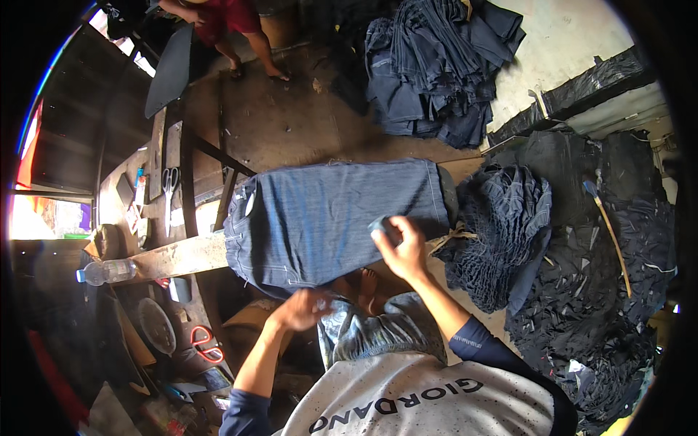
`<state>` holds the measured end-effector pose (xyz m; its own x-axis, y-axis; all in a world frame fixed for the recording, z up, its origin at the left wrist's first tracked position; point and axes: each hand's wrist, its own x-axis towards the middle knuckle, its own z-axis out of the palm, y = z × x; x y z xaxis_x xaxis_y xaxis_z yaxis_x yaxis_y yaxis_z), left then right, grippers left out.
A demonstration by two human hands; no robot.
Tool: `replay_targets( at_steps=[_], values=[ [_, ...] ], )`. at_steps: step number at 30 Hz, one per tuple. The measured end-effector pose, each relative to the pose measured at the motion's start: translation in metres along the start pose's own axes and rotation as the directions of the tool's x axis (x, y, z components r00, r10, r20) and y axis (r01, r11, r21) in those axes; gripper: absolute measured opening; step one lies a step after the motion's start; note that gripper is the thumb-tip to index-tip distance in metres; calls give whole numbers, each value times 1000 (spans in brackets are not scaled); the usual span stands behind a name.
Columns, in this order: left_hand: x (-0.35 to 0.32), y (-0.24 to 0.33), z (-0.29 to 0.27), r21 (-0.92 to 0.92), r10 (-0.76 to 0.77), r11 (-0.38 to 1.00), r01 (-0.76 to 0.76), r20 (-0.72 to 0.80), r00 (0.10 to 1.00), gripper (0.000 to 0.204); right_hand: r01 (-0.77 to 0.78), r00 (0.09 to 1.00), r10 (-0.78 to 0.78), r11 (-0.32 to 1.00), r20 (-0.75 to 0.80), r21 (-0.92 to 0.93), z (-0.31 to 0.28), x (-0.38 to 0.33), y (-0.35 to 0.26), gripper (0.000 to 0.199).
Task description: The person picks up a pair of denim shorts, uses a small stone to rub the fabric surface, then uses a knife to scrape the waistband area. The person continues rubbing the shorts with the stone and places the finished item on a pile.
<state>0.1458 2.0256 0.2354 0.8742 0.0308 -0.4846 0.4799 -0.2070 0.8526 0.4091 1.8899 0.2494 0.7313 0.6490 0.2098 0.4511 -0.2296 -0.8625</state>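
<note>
A dark blue denim garment [334, 218] lies stretched flat over a narrow wooden board [182, 259], with paler streaks across its middle. My right hand [407, 254] is closed around a small dark blue-grey block [385, 231] at the garment's right part. I cannot tell whether the block touches the cloth. Motion blurs my left hand [302, 309], which is by the garment's near left edge, just in front of my lap. Its fingers are too smeared to read.
Bundled denim [498, 232] sits right of the board; a denim stack [436, 73] lies at the far side. Dark scraps [574, 291] with a wooden-handled brush [609, 236] fill the right. Scissors [169, 196], a plastic bottle [109, 271] and red-handled scissors [207, 345] are left. A person [233, 25] stands far left.
</note>
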Motion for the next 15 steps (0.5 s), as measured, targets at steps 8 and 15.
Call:
replay_targets(
  at_steps=[8, 15],
  values=[
    [211, 160, -143, 762, 92, 605, 233, -357, 930, 80, 12, 947, -46, 994, -318, -109, 22, 51, 32, 34],
    [288, 117, -161, 517, 120, 841, -159, 108, 987, 61, -105, 911, 70, 992, -406, -66, 25, 54, 33, 29]
  ],
)
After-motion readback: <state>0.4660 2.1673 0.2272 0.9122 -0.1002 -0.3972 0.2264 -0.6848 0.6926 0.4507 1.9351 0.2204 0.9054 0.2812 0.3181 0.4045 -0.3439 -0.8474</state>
